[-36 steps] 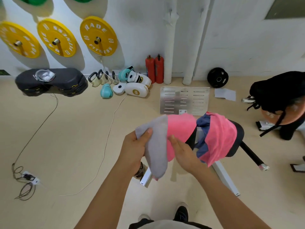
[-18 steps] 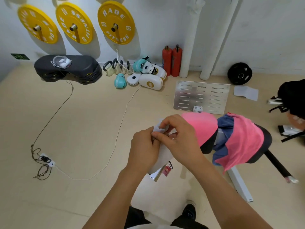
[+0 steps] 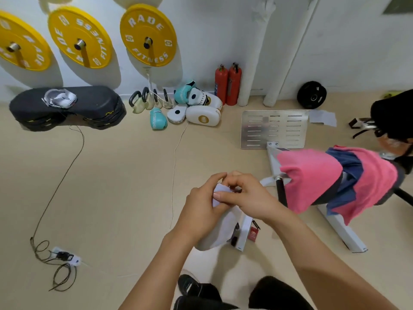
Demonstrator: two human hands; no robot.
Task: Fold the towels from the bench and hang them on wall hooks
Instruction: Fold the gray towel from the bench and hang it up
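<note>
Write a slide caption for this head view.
Both hands, left hand and right hand, grip a pale towel beside the towel-draped bench.

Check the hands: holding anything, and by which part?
Both hands, left and right, grip the grey towel at its bunched top edge; the rest hangs below them.

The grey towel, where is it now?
In the head view the grey towel is low in the middle, held between the left hand and right hand, just left of the bench with its pink towels.
</note>
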